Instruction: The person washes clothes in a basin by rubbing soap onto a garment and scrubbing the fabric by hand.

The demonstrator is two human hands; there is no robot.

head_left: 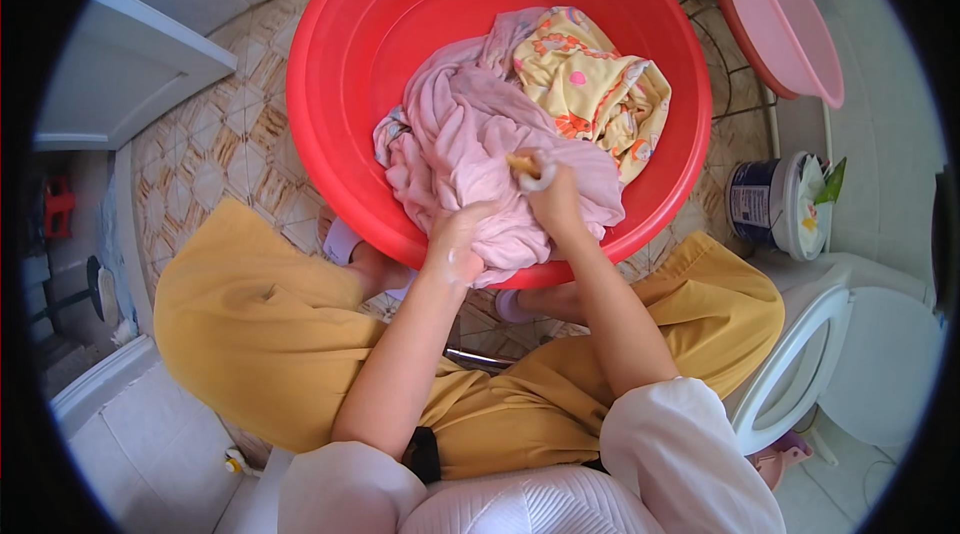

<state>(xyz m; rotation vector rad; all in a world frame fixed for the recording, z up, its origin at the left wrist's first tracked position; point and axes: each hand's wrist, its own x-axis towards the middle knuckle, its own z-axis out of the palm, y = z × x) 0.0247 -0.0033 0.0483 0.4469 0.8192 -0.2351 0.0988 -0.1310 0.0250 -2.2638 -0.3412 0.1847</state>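
Note:
A large red basin (340, 134) stands before me with laundry in it. Much of the laundry is a wet, crumpled pink cloth (470, 124); beside it at the right lies a yellow cloth with orange flowers (575, 84). My left hand (458, 234) grips the near edge of the pink cloth, its fingertips partly hidden in the folds, with suds at the wrist. Over the same cloth, my right hand (553, 196) is closed around a yellowish bar of soap (522, 166), with white lather about the fingers.
Pink and red basins (785, 24) hang or lean at the upper right. Below them stands a bucket (765, 204) holding rubbish. A toilet (800, 374) with its lid raised is close to my right knee. At the far left is a white door (130, 64).

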